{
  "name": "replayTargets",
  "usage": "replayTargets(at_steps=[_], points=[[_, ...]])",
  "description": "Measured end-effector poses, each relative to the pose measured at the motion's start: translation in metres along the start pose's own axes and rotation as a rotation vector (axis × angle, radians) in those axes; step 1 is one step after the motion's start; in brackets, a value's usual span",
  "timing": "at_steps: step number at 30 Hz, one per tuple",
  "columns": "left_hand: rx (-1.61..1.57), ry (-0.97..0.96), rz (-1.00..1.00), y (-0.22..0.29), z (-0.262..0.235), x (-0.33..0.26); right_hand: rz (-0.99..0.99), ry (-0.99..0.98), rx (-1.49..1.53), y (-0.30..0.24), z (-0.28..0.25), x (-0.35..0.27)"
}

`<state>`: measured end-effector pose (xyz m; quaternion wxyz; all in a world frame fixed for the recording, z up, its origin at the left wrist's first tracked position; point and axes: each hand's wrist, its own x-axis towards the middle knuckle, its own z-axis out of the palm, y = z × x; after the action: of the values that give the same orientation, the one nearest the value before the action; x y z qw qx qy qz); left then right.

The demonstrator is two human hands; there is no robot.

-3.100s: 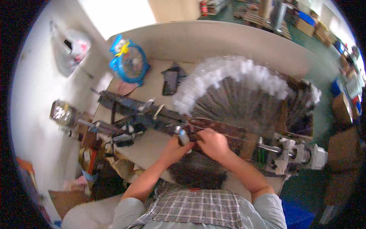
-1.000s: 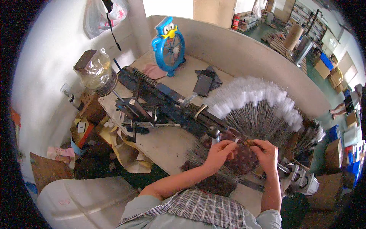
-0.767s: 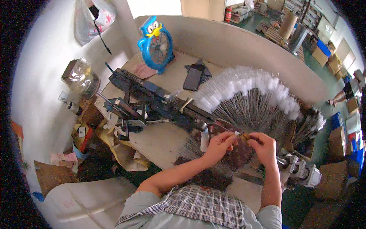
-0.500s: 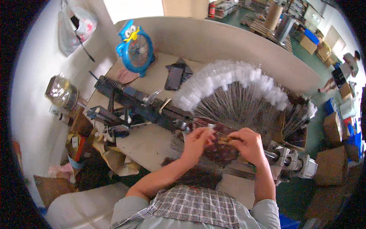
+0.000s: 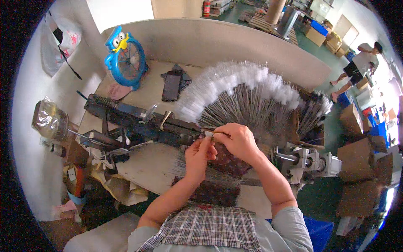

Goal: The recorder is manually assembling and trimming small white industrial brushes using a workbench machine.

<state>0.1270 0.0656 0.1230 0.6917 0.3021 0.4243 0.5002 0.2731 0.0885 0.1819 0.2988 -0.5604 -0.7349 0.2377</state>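
My left hand (image 5: 199,158) is closed in a pinch on a small white piece (image 5: 208,134). Beside it my right hand (image 5: 239,142) bends its fingers in from the right, thumb and forefinger pressed together at the same piece; what else they grip is hidden. Both hands meet at the right end of a long black machine bar (image 5: 168,124). Under my hands lies a dark red patterned cloth (image 5: 230,164). Past them spreads a fan of thin wire-stemmed brushes with white bristle tips (image 5: 247,82).
A silver clamp-like mechanism (image 5: 310,161) stands at the right. A dark bristle bundle (image 5: 214,192) lies close to my apron. Farther back are a phone (image 5: 172,86) and a blue duck-faced fan (image 5: 126,63). Another person (image 5: 361,65) stands far right, near cardboard boxes (image 5: 357,157).
My hands have come together; the right one moved left to the bar's end, beside the white piece. My view has shifted, and the other person now shows more fully.
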Motion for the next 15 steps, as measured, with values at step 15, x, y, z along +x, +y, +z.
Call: replayTargets(at_steps=[15], points=[[-0.255,-0.005,-0.068,0.005,0.012,0.001,-0.018,0.112,0.028,0.007,0.010,-0.004]])
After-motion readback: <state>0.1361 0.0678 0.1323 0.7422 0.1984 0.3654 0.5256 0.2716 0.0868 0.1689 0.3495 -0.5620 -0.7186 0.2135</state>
